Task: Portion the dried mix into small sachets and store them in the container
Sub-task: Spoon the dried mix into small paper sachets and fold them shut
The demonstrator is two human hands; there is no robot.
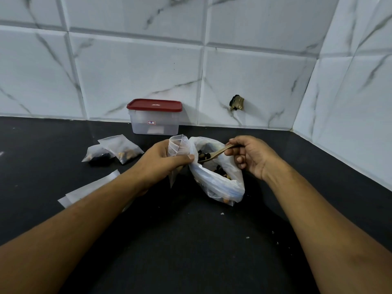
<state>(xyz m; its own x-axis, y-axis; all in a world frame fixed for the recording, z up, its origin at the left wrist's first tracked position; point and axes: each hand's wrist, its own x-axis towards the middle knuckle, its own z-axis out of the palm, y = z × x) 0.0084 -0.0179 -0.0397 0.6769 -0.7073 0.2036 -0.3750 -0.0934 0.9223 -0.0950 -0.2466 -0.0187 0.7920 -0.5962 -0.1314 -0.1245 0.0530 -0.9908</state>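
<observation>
Sachet (177, 145) gripped in left hand (164, 160) beside spoon (214, 154)

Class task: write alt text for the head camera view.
A left hand holds an open sachet while the right hand holds a spoon of dried mix over a plastic bag. Filled sachets and a red-lidded container sit behind.

Open sachet (179, 146) upright beside mix bag (216, 183); two filled sachets (121, 150) near red-lidded container (154, 126).

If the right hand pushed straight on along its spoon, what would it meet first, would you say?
Most likely the left hand, at the thumb, which grips the open sachet just beyond the spoon tip. Depth is unclear, so the bag rim may come first.
</observation>
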